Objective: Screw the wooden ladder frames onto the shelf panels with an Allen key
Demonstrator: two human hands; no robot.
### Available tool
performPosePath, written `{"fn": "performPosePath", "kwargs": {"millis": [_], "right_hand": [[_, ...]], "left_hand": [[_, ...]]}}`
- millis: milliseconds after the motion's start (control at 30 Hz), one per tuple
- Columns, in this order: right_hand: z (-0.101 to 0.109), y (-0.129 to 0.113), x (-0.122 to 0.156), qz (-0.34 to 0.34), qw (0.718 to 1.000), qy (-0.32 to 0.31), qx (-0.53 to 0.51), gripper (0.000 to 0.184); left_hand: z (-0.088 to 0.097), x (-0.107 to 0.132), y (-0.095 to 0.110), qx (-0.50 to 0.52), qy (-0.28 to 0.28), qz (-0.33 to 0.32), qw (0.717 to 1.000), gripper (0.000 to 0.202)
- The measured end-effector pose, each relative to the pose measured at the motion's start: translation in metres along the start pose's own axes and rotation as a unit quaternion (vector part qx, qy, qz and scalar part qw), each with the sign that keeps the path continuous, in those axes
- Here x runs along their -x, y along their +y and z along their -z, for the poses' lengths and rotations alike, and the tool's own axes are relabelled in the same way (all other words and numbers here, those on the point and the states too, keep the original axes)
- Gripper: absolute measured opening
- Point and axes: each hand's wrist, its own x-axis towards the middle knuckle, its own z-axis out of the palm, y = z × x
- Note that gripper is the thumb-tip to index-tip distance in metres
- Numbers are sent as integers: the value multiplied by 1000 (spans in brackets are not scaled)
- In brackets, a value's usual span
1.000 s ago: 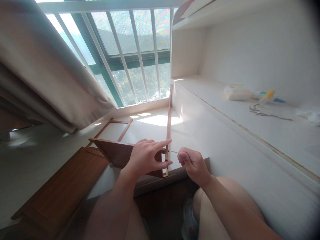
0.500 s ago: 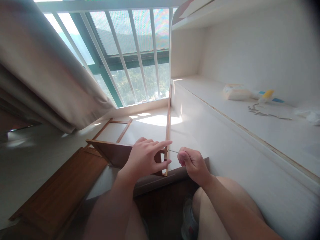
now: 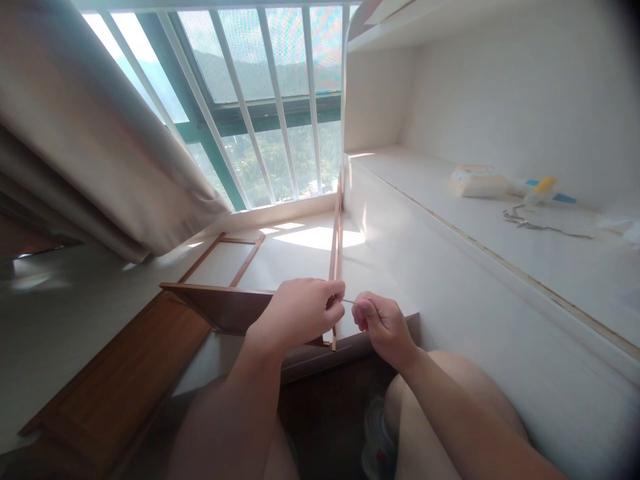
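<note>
A white, sunlit platform [image 3: 305,263] runs under a barred window [image 3: 280,100], with a beige curtain [image 3: 90,147] hanging at the left and a long white ledge [image 3: 500,267] at the right. The ledge carries a pale soft pack [image 3: 477,181] and a bent metal wire [image 3: 535,225]. A dark brown wooden panel [image 3: 125,373] lies lower left.

On the platform stands a light wooden side rail [image 3: 338,227], seen edge-on, joined at its near end to a dark brown wooden board [image 3: 225,308]. The left hand [image 3: 300,310] is curled shut around that corner, fingers wrapped over the rail. The right hand [image 3: 383,327] is just beside it, closed to a narrow pinch on a thin metal rod [image 3: 349,302], whose tip meets the rail by the left fingers.
</note>
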Motion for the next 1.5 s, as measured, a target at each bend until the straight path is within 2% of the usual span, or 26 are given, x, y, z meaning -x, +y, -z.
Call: {"fn": "performPosePath", "kwargs": {"millis": [167,900,1500], "right_hand": [[0,1,-1,11,1000,10,1,45],[11,10,-4,46,997,-54,25,37],[11,13,-9,90,994,-39,45,31]], "left_hand": [[-2,-1,1,-16,4,-4,1000,9],[-7,-1,-2,-48,5,-9,999,8],[-5,0,-1,-51,-28,-3,998,12]]}}
